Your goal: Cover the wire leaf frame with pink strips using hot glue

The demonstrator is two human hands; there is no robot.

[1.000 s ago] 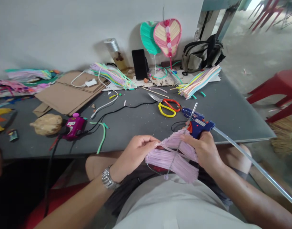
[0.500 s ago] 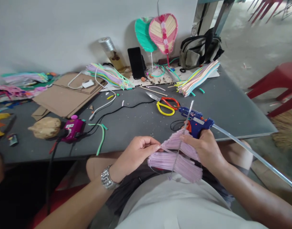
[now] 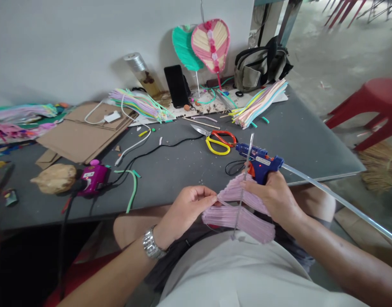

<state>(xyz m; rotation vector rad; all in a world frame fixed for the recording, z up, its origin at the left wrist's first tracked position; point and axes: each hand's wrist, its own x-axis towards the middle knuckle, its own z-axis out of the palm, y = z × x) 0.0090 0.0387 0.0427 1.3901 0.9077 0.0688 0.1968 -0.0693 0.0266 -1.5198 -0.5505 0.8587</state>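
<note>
Near edge of surface (image 3: pixel 183 170): my left fingers (image 3: pixel 209 200) pinch lilac piece (image 3: pixel 230 190), right fingers (image 3: pixel 252 188) grip glue gun (image 3: pixel 263 165); two bands (image 3: pixel 255 225) laid, gap seemingly unfilled.

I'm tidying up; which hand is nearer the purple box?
Left. The left hand is right of the purple box; the right hand, on the glue gun, is farther right.

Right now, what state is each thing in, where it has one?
Blue plastic glue gun: in right hand, red light showing.
Ribbed lilac piece: held in left hand and right hand, gapped.
Red-yellow-handled metal scissors: lying, blades look closed.
Black rectangular phone: standing, screen dark.
Silver-lidded clear bottle: closed.
</note>
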